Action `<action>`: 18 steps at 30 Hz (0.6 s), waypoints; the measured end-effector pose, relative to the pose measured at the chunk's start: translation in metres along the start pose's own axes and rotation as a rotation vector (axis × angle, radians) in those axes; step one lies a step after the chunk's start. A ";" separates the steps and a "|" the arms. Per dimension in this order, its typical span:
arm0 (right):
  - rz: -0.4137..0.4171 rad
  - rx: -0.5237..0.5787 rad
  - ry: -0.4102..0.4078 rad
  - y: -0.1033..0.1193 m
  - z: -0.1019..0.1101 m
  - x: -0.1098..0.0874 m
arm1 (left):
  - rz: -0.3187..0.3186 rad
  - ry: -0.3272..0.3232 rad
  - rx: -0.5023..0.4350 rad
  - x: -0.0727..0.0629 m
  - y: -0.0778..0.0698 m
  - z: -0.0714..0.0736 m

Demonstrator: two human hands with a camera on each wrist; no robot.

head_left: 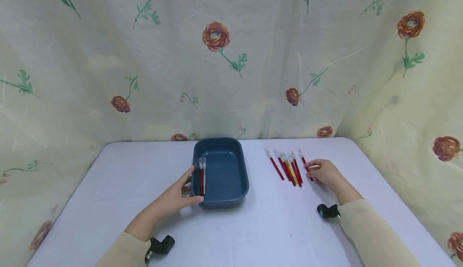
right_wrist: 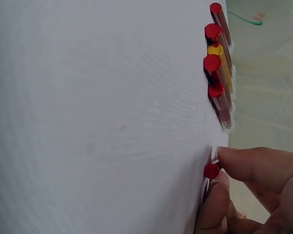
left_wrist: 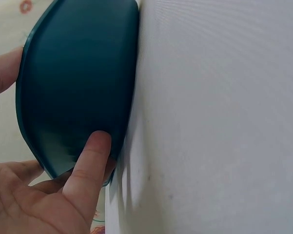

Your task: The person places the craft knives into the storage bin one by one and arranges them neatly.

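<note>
A dark blue plastic tray (head_left: 226,178) stands on the table, with a red capped pen (head_left: 201,178) and a white capped pen (head_left: 204,176) lying lengthwise along its left side. My left hand (head_left: 177,196) holds the tray at its near left corner; in the left wrist view, one finger (left_wrist: 95,151) lies against the tray's outer wall (left_wrist: 78,73). On the right, my right hand (head_left: 323,172) pinches a red pen (head_left: 303,160) with a clear cap between thumb and fingers. In the right wrist view, this pen's round red end (right_wrist: 211,171) points at the camera.
Left of my right hand lies a loose group of several red pens (head_left: 297,172) with a yellow pen (head_left: 290,172) among them. Slightly apart is another red pen (head_left: 277,168). A flowered curtain (head_left: 253,98) hangs behind the white table (head_left: 275,226).
</note>
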State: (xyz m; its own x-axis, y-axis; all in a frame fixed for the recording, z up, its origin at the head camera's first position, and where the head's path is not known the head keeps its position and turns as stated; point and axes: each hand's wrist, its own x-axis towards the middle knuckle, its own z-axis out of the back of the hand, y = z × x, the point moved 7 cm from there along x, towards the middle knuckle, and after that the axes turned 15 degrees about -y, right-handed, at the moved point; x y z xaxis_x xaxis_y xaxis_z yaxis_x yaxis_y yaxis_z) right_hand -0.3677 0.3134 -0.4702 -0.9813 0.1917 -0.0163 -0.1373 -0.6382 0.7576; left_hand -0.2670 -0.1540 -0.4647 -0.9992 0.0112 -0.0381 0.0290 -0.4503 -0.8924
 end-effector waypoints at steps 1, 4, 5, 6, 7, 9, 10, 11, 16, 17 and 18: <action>0.009 -0.021 -0.003 0.000 0.000 0.001 | 0.000 0.001 -0.003 0.000 0.000 0.000; 0.037 -0.095 -0.016 0.001 0.001 0.003 | 0.000 0.001 -0.011 0.000 0.000 0.000; 0.048 -0.121 -0.022 0.002 0.001 0.004 | 0.000 0.001 -0.013 0.000 0.000 0.000; 0.057 -0.143 -0.025 0.002 0.002 0.004 | 0.000 0.002 -0.015 0.000 0.000 0.000; 0.056 -0.155 -0.026 0.002 0.002 0.004 | -0.002 0.001 -0.013 0.000 0.000 0.000; 0.056 -0.175 -0.025 0.002 0.002 0.004 | -0.003 0.000 -0.007 -0.001 0.000 0.000; 0.056 -0.181 -0.022 0.002 0.002 0.004 | -0.002 -0.001 -0.003 -0.001 0.000 0.000; 0.053 -0.185 -0.020 0.002 0.002 0.003 | -0.001 -0.004 0.002 -0.001 0.000 0.001; 0.030 -0.166 -0.019 -0.001 0.002 0.003 | 0.009 -0.011 0.008 -0.001 0.001 0.000; 0.023 -0.160 -0.021 -0.002 0.003 0.003 | 0.006 -0.012 0.008 -0.001 0.001 0.000; 0.018 -0.152 -0.021 -0.002 0.003 0.003 | 0.008 -0.012 0.005 -0.001 0.001 0.000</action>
State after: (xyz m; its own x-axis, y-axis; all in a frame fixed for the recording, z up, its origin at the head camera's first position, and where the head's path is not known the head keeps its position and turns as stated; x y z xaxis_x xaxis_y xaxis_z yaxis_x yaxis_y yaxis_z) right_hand -0.3703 0.3179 -0.4699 -0.9809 0.1942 0.0116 -0.1401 -0.7468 0.6502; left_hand -0.2661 -0.1546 -0.4652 -0.9992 -0.0026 -0.0399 0.0367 -0.4547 -0.8899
